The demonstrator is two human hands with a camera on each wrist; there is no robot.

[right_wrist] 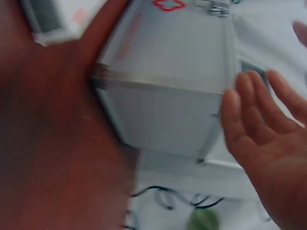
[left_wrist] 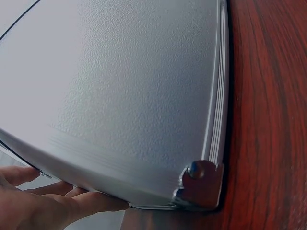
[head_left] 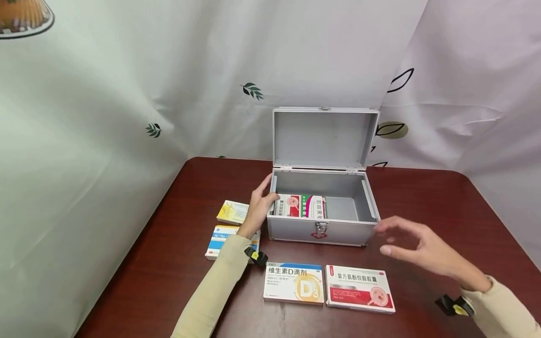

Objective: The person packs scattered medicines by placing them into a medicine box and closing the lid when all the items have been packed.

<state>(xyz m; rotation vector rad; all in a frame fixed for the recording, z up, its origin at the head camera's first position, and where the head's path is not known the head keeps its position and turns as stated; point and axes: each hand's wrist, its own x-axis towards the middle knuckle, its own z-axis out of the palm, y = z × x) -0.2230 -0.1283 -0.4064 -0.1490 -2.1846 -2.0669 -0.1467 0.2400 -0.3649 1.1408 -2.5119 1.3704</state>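
Observation:
A silver metal first-aid case (head_left: pixel 291 231) stands on the table with its lid (head_left: pixel 325 138) raised. My left hand (head_left: pixel 257 206) grips its left side wall, thumb over the rim and fingers along the outside. Inside, at the left, lie a red-and-white medicine box (head_left: pixel 289 205) and a green, white and pink medicine box (head_left: pixel 314 206). My right hand (head_left: pixel 422 246) hovers by the case's front right corner, fingers loosely bent, holding nothing. Nearer me lie a vitamin D box (head_left: pixel 291 284) and another red-and-white capsule box (head_left: pixel 359 288), side by side.
Left of the case, a yellow-and-white box (head_left: pixel 232 212) and a blue-and-white box (head_left: pixel 217 242) lie partly behind my left arm. The dark red wooden table (head_left: pixel 422 192) ends at a white patterned curtain (head_left: pixel 203 94) behind the case.

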